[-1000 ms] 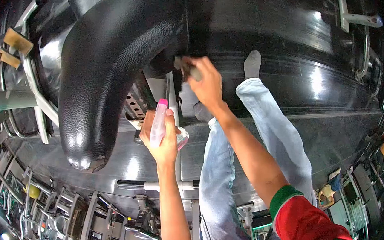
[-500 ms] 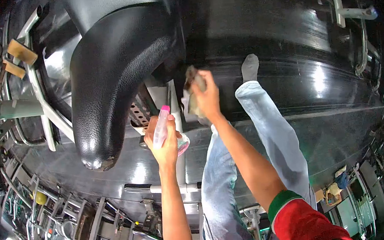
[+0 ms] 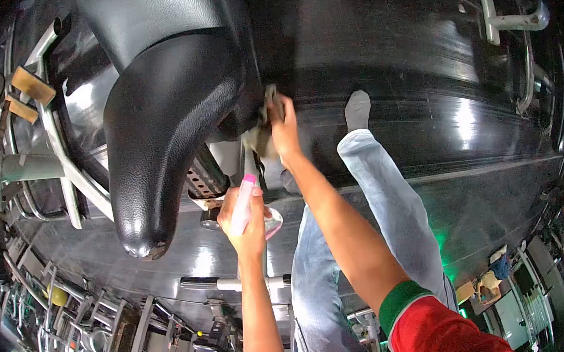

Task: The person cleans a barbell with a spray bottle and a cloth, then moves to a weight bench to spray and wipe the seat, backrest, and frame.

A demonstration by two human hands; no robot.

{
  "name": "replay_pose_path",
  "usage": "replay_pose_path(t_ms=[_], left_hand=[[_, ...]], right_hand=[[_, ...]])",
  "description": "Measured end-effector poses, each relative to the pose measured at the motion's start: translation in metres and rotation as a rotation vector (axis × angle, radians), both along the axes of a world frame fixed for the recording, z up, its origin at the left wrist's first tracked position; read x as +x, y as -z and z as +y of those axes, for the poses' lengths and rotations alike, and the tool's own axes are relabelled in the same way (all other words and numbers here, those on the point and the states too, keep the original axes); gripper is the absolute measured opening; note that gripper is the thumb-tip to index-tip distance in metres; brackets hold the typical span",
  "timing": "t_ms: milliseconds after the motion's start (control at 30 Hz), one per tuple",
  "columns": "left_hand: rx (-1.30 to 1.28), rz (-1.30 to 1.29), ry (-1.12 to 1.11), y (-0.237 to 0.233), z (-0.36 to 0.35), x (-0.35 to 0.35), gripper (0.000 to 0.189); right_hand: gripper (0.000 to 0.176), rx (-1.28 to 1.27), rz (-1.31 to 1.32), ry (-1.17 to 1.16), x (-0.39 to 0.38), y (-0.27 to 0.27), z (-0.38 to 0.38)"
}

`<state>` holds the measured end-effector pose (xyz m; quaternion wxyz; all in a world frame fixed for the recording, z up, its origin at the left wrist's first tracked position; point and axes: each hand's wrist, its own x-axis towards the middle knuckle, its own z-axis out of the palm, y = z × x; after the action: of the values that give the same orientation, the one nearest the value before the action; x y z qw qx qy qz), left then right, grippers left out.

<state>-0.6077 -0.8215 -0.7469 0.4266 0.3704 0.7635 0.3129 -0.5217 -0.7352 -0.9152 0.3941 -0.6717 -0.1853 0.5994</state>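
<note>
My left hand (image 3: 252, 232) is wrapped round a spray bottle with a pink-tipped white trigger head (image 3: 242, 208); the bottle's clear body shows partly below my fingers. Farther forward, my right hand (image 3: 285, 133) grips a crumpled greyish-brown cloth (image 3: 260, 140). The cloth is blurred and overlaps the pale metal post (image 3: 249, 164) of a gym machine. Left of both hands is the machine's large black padded seat (image 3: 167, 112), its near tip worn. A perforated dark metal bar (image 3: 202, 178) runs under the pad, close to my left hand.
Below the left hand lies a white bar with a black grip (image 3: 231, 283). Grey tubular frames stand at left (image 3: 66, 156) and right (image 3: 490, 10). My socked foot (image 3: 358, 109) is on the dark glossy floor (image 3: 391, 43). More gym equipment fills the lower left.
My right hand and the cloth have moved left and forward, onto the area of the post beneath the pad. My left hand keeps the spray bottle almost in place. The view has shifted slightly.
</note>
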Motion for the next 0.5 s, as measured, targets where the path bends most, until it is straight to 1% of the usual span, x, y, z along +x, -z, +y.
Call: replay_pose_path(t_ms=[33,67,100,133,167,200,233,267,300,367,400,433,500], left_hand=[[0.001,0.0,0.0,-0.006,0.002,0.004,0.024],[0.013,-0.003,-0.008,-0.013,0.002,0.007,0.023],[0.024,-0.005,-0.017,-0.023,0.004,0.009,0.022],[-0.029,0.023,-0.029,-0.042,0.014,0.014,0.02],[-0.022,0.029,-0.038,-0.056,0.021,0.015,0.02],[0.002,0.097,0.0,-0.068,0.028,0.016,0.019],[0.03,0.163,0.037,-0.08,0.036,0.018,0.017],[0.03,0.197,0.02,-0.093,0.047,0.021,0.019],[0.045,0.196,0.011,-0.107,0.06,0.022,0.019],[-0.087,0.256,-0.019,-0.132,0.084,0.022,0.024],[-0.046,0.229,-0.062,-0.133,0.091,0.021,0.027],[-0.03,0.232,-0.072,-0.137,0.101,0.02,0.027],[-0.113,0.199,-0.096,-0.147,0.123,0.019,0.027]], right_hand=[[0.052,-0.139,-0.121,-0.074,-0.006,0.014,-0.024],[0.051,-0.14,-0.104,-0.196,-0.001,0.001,-0.04],[0.051,-0.143,-0.103,-0.199,0.005,-0.011,-0.05],[0.05,-0.169,-0.021,-0.275,0.011,-0.023,-0.055],[0.049,-0.19,0.061,-0.354,0.017,-0.035,-0.057],[0.049,-0.18,0.065,-0.364,0.023,-0.049,-0.058],[0.048,-0.181,0.168,-0.23,0.03,-0.063,-0.058],[0.047,-0.18,0.27,-0.095,0.04,-0.077,-0.055],[0.047,-0.166,0.268,-0.104,0.05,-0.085,-0.054],[0.048,-0.139,0.22,-0.091,0.071,-0.096,-0.05],[0.048,-0.143,0.222,-0.101,0.08,-0.114,-0.039],[0.048,-0.149,0.224,-0.111,0.088,-0.136,-0.026],[0.047,-0.115,0.252,-0.15,0.098,-0.169,-0.001]])
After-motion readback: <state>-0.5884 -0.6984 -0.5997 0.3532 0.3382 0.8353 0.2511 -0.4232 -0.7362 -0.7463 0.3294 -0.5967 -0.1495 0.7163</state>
